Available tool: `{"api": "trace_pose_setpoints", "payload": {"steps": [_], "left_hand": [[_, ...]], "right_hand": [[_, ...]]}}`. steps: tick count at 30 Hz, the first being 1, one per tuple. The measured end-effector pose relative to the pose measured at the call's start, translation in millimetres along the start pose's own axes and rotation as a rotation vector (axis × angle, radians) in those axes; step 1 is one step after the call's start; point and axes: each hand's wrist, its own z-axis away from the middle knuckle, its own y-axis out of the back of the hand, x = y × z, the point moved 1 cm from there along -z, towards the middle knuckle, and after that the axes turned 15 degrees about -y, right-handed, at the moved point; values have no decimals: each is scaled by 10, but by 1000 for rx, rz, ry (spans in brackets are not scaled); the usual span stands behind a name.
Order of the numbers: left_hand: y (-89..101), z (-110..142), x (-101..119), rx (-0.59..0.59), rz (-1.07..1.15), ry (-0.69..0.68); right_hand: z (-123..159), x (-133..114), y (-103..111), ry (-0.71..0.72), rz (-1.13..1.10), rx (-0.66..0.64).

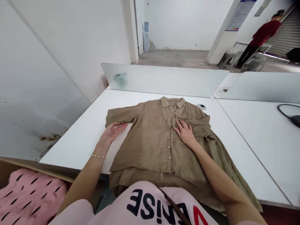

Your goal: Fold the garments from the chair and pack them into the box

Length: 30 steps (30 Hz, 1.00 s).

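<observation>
Two open hands lie flat: the left hand [112, 133] on the white table [77, 147], just beside the khaki linen shirt [150, 143], and the right hand [185, 133] on its front, over a folded sleeve [193, 125]. The person's pink top [140, 206] hides part of the lower hem.

A long white counter [77, 147] ends at a pale frosted-glass divider [164, 79]; beyond it, grey concrete floor [173, 57] runs between white walls [185, 25] to a ribbed metal roller shutter [288, 34].
</observation>
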Motion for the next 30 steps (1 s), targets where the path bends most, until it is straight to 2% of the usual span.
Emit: {"api": "trace_pose_setpoints", "payload": {"steps": [3, 6, 12, 15, 17, 19, 21, 23, 25, 27, 29, 30], "left_hand": [[-116, -61, 28, 133, 114, 42], [-214, -146, 24, 163, 103, 26], [-337, -395, 9, 237, -112, -148], [-397, -511, 24, 233, -214, -196], [-464, -529, 49, 211, -361, -309], [-586, -481, 74, 161, -619, -560], [-785, -371, 51, 29, -876, -833], [-1031, -224, -64, -198, -1070, -984], [-1264, -66, -272, -495, -1226, -1033], [-1430, 83, -530, -858, -1354, -1050], [-1498, 196, -760, -1195, -1439, -1015], [-1502, 230, -839, -1309, -1467, -975]], "right_hand": [[-18, 11, 3, 0, -1, 8], [-16, -1, 16, -2, 11, -1], [2, -16, 41, 2, 13, -16], [6, -11, 43, 6, -4, -8], [8, -12, 44, 3, -9, -1], [12, -17, 47, -1, -10, -6], [16, -22, 51, -5, -10, -20], [20, -25, 56, -8, -8, -28], [22, -28, 60, -10, -7, -27], [25, -31, 63, -12, -6, -27], [27, -37, 67, -10, 1, -32], [29, -40, 70, -8, 5, -36]]}}
